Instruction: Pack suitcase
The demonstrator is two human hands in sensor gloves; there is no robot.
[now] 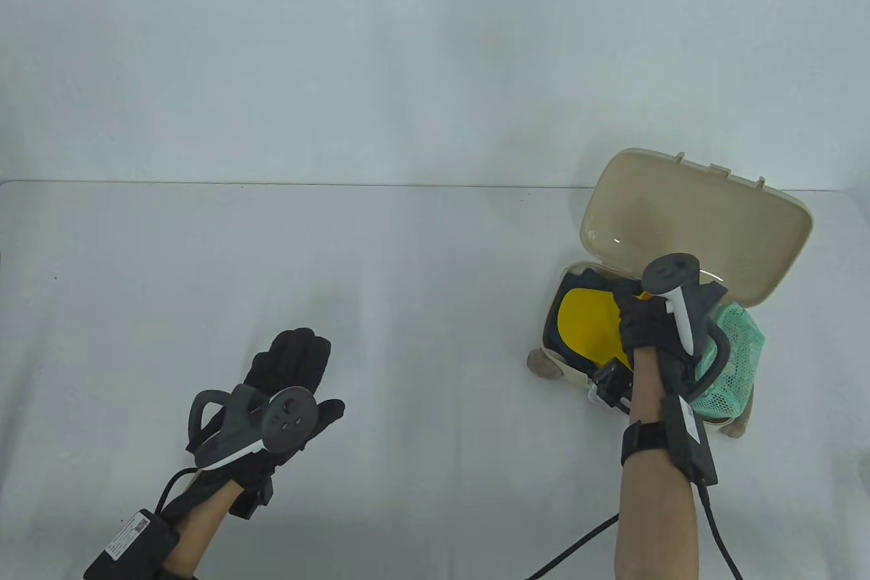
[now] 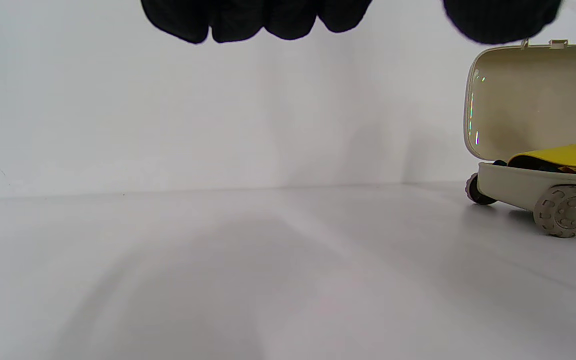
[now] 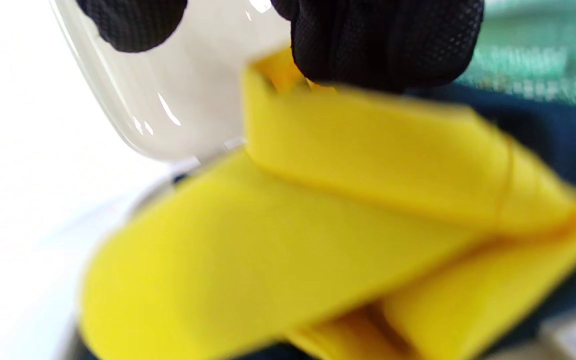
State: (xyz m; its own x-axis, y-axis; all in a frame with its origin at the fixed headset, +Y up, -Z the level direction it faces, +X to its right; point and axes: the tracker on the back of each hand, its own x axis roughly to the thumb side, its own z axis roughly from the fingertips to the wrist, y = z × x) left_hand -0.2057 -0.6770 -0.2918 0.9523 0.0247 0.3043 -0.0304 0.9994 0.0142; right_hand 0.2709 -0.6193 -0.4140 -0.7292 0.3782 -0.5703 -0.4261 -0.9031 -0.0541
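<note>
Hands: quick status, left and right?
Left hand: open, holding nothing, above the table.
Right hand: fingers on the yellow cloth in the suitcase; grip unclear.

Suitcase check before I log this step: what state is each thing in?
suitcase: on the table, base filled.
lid: open, standing up.
yellow cloth: folded, lying in the base on a dark blue item.
green mesh item: bulging over the base's right edge.
right hand: fingers on the yellow cloth.
left hand: over the table, holds nothing.
</note>
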